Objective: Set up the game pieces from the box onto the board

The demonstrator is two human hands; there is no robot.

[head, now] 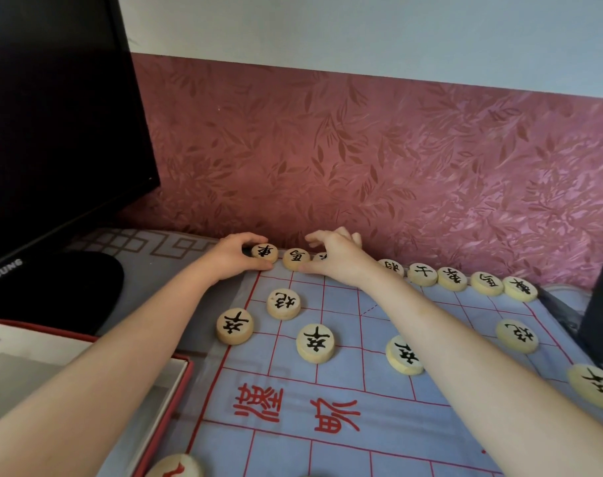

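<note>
Left hand (229, 258) pinches corner piece (264, 252), one of fourteen black-lettered pieces (315, 343) showing.

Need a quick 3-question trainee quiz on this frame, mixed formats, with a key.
1. True or false: the left hand grips the round pale wooden piece at the far-left corner of the light blue cloth board with red grid lines.
2. The characters on the far row of wooden pieces are: A red, B black, C green.
3. Fill in: the red-rimmed white box lies to the ___ of the board.

Key: 1 true; 2 B; 3 left.
</note>
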